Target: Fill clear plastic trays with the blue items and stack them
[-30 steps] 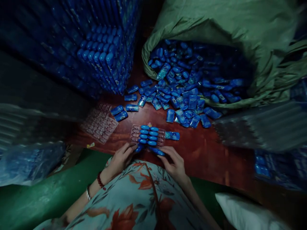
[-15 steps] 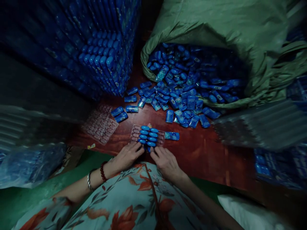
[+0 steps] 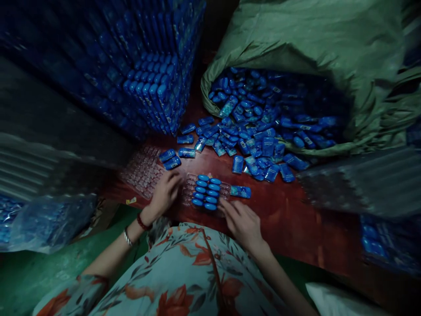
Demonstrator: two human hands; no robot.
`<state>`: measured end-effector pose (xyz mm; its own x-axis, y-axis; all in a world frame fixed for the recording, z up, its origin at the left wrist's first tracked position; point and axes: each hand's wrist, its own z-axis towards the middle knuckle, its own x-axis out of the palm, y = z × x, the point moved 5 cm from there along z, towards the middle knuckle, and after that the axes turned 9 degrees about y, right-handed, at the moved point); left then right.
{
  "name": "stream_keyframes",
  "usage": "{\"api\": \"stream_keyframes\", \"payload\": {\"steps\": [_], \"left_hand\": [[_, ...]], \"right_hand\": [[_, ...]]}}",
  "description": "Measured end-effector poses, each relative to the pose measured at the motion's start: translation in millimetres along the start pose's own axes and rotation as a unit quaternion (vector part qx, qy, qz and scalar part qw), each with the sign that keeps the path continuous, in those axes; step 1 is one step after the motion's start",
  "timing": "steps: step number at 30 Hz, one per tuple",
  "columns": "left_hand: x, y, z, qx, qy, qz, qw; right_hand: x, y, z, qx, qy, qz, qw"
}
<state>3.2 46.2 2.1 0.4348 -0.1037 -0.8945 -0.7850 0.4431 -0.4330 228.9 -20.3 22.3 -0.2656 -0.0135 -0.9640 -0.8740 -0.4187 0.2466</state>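
Fig. — clear tray (image 3: 206, 193) on red table (image 3: 279, 210), w/ blue packs (image 3: 206, 192) in its middle slots. We saw left hand (image 3: 165, 192) loose at tray's left edge; right hand (image 3: 241, 221) open, fingertips (image 3: 224, 203) touching tray's near-right corner — neither gripping.

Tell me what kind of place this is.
Probably a small packing workshop: a green sack spills loose blue packets, filled trays stand stacked, and both hands work at a clear tray on a wooden table.

A pale teal dress with orange-red flowers, a red bead bracelet (image 3: 142, 223) and a silver bangle (image 3: 127, 237) on the left wrist
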Motion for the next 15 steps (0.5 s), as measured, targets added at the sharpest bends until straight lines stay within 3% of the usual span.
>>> {"api": "stream_keyframes", "payload": {"steps": [2,4,7,9,12,15], "left_hand": [[-4.4,20.3,23.8,-0.077,0.041,0.066,0.994],[-3.1,32.3,46.9,-0.112,0.116,0.137,0.977],[3.5,37.0,71.2,-0.123,0.214,0.184,0.951],[7.0,35.2,79.3,-0.119,0.250,0.181,0.944],[5.0,29.7,81.1,-0.099,0.249,0.158,0.950],[-11.4,23.7,68.9,-0.100,0.149,0.077,0.981]], "right_hand": [[-1.2,-28.7,-0.5,0.099,-0.005,0.019,0.995],[1.2,-56.3,0.3,0.177,0.017,0.022,0.984],[12.5,-81.6,2.4,0.196,0.086,0.044,0.976],[21.3,-88.7,0.8,0.192,0.110,0.085,0.971],[29.3,-92.5,-8.2,0.224,0.089,0.133,0.961],[28.6,-90.3,-23.6,0.249,0.043,0.186,0.949]]}}
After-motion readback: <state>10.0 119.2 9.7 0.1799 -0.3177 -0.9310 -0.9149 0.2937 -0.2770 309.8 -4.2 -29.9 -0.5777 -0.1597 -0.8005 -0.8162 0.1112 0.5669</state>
